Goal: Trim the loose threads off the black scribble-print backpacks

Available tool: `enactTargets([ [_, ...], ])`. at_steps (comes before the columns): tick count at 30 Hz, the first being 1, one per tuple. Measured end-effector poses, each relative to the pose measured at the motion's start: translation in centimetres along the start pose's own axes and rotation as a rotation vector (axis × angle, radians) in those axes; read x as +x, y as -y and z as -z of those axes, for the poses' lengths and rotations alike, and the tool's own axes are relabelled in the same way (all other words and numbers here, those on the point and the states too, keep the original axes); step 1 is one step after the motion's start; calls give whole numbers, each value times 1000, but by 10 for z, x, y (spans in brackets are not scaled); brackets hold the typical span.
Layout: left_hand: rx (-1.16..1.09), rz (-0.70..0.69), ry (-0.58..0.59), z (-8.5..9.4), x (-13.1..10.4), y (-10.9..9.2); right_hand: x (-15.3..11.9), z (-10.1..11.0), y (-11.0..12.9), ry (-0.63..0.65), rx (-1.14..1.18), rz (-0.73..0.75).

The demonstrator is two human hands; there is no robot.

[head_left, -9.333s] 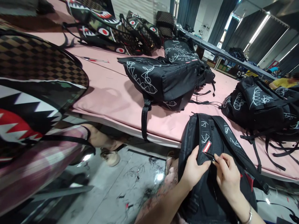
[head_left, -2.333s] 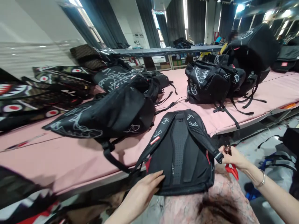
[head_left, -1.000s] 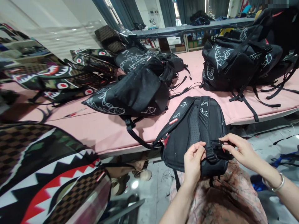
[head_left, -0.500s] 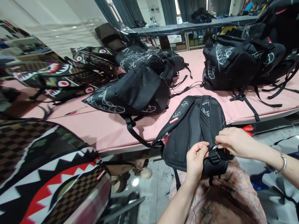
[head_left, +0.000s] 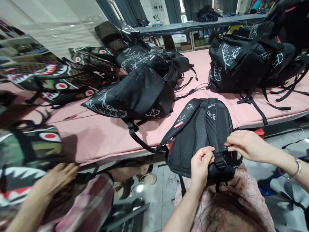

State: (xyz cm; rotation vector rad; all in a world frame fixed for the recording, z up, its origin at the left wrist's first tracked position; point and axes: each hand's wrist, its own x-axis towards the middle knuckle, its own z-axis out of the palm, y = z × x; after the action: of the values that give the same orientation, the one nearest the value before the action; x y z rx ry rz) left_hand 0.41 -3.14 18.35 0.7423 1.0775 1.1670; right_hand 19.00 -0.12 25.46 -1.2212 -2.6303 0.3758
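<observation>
The black bag sits over your lap, with its top by the edge of the pink tabletop. Your left hand comes up from below the bag, fingers curled in, thumb and finger pinching at the edge of its strap, just above the buckle. Your right hand reaches in from the bag's right side, wrist bent, back of the hand up. Its thumb and finger pinch a small dark thing; you can't tell what it is. Well left of the bag, another person's hand rests on a camo bag.
</observation>
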Motion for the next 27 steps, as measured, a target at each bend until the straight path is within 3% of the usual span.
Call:
enactTargets([
  [4,-39,9,20,1,0,-2,-10,3,-6,-9,128,-20],
  [11,-6,38,29,-3,-1,1,-12,-1,0,36,27,-8],
  [15,-77,64,9,-1,0,0,-17,-5,-2,-101,160,-65],
  [19,-217,87,11,-1,4,-3,-26,-34,3,-213,641,-303],
  [21,-236,75,19,-1,7,-3,-30,-59,11,-206,727,-392],
  [24,-150,73,64,1,14,-4,-33,-93,23,-260,544,-395],
  [27,206,-5,142,8,24,-8,-35,-109,29,-313,197,-303],
])
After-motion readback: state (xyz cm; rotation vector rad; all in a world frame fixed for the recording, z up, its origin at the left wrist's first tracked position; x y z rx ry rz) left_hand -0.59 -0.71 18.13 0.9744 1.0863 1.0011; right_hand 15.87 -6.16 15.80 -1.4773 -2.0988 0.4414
